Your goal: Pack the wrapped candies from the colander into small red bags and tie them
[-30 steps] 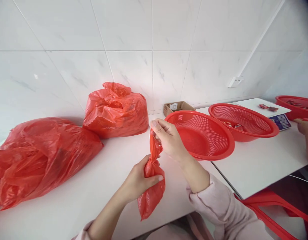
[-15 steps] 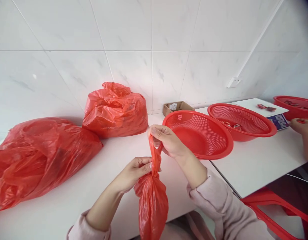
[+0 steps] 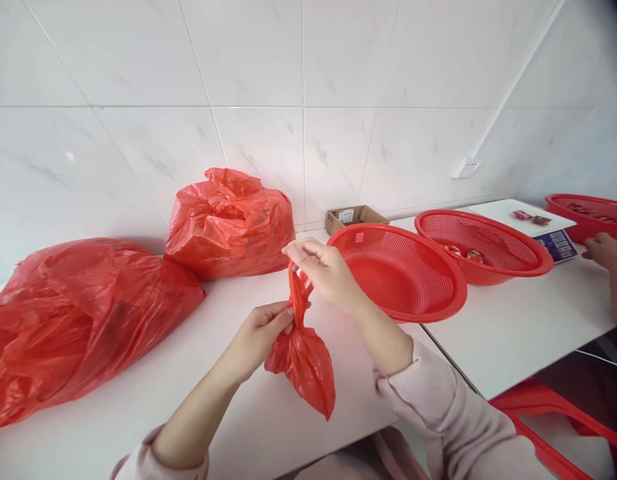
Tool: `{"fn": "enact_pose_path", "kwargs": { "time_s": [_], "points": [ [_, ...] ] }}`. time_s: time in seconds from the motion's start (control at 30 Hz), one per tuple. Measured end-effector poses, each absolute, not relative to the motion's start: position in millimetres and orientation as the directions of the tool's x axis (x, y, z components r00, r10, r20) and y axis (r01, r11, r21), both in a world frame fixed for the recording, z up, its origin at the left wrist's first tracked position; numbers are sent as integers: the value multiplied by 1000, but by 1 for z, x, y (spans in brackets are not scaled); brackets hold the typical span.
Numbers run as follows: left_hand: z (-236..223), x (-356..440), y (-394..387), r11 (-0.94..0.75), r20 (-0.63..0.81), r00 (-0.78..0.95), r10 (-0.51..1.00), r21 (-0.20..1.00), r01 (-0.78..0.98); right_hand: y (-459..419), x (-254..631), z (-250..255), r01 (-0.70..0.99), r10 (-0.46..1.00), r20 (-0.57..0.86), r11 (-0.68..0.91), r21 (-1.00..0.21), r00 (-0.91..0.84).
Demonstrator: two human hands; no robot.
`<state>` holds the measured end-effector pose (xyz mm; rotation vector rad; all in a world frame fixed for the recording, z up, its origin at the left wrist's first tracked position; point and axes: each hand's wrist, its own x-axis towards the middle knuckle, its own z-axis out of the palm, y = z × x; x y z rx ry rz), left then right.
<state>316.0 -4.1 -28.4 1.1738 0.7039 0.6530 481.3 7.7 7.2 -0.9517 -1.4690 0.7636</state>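
A small red plastic bag (image 3: 304,360) hangs twisted above the white table (image 3: 268,427), near its front edge. My right hand (image 3: 324,270) pinches the bag's twisted top and holds it up. Just below, my left hand (image 3: 255,335) pinches the bag's neck where the twist narrows. The bulging lower part of the bag dangles free under both hands. Both arms wear pale pink sleeves.
Two large stuffed red bags lie on the table, one at the far left (image 3: 83,320), one against the tiled wall (image 3: 231,223). Two red mesh baskets (image 3: 398,270) (image 3: 483,240), a small cardboard box (image 3: 355,216) and a scale (image 3: 558,243) stand right. Another person's hand (image 3: 605,252) rests at the right edge.
The small bag has been twisted tighter and lifted, so its lower part now hangs shorter. My left hand moved from cupping the bag's body to pinching its neck.
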Motion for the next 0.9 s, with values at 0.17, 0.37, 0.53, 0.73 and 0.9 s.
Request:
{"fn": "enact_pose_path", "kwargs": {
  "time_s": [0.17,0.37,0.53,0.73,0.9],
  "points": [
    [-23,316,-3,-10,-154,676,721,973,233,7,465,6,355,889,425,457,-816,-167],
    [-35,309,13,1,-74,496,865,989,147,-6,479,-6,526,921,250,377,-762,-298],
    [-31,303,14,-86,24,523,852,992,94,-23,482,-16,538,900,413,420,-731,-142],
    [-34,296,14,-64,70,484,872,998,-28,-43,468,-45,390,923,384,341,-855,36],
    [-42,297,11,-73,109,552,827,993,-88,-48,469,-50,393,957,288,274,-878,-24]
  ]
}}
